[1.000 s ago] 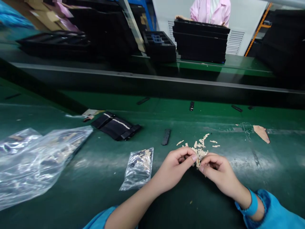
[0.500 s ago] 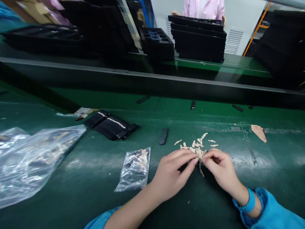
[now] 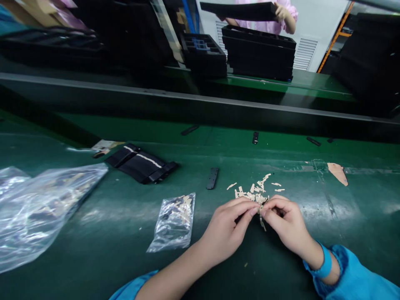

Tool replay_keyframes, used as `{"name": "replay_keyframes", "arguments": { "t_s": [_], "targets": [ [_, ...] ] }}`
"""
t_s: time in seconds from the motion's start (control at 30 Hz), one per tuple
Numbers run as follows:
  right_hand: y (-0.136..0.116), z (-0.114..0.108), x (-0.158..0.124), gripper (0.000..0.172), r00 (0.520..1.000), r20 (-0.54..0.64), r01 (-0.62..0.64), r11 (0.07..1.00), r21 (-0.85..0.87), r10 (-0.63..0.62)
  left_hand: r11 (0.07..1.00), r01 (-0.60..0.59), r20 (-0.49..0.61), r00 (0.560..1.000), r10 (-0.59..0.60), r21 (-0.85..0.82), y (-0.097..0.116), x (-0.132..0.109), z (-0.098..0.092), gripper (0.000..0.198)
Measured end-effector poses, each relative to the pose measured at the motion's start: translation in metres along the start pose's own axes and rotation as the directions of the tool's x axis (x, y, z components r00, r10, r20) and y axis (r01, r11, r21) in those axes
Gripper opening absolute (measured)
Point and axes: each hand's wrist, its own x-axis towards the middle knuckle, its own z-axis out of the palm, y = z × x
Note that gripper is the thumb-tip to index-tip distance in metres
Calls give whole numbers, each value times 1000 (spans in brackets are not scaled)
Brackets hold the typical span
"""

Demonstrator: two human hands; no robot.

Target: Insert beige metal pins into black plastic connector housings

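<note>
My left hand [image 3: 229, 227] and my right hand [image 3: 283, 225] meet fingertip to fingertip over the green table, both pinching a small tan strip [image 3: 261, 216] that hangs between them. Just beyond my fingers lies a scatter of several small tan pieces [image 3: 254, 189]. A small clear bag [image 3: 175, 223] holding more tan pieces lies left of my left hand. A narrow black part [image 3: 212, 178] rests beyond that bag.
A large crumpled clear bag [image 3: 43, 208] fills the left side. A bundle of black strips [image 3: 140, 163] lies behind it. Small black parts [image 3: 255, 137] sit on the green belt. Stacked black trays [image 3: 261, 56] stand across the belt, where a person in pink [image 3: 283, 14] lifts one.
My hands stay together at the tan pieces, with a strip now dangling below my fingers. The person in pink has lifted a black tray off the stack.
</note>
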Motion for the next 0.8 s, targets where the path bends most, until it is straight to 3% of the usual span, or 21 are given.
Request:
{"name": "replay_keyframes", "arguments": {
  "t_s": [0.53, 0.8],
  "targets": [
    [-1, -1, 0, 15, 999, 11, 49, 998, -37, -48, 994, -101, 37, 994, 100, 42, 2, 1, -6, 22],
    [2, 0, 0, 15, 998, 25, 55, 997, -60, -54, 978, -149, 58, 988, 142, 149, -2, 0, -5, 23]
  ]
}}
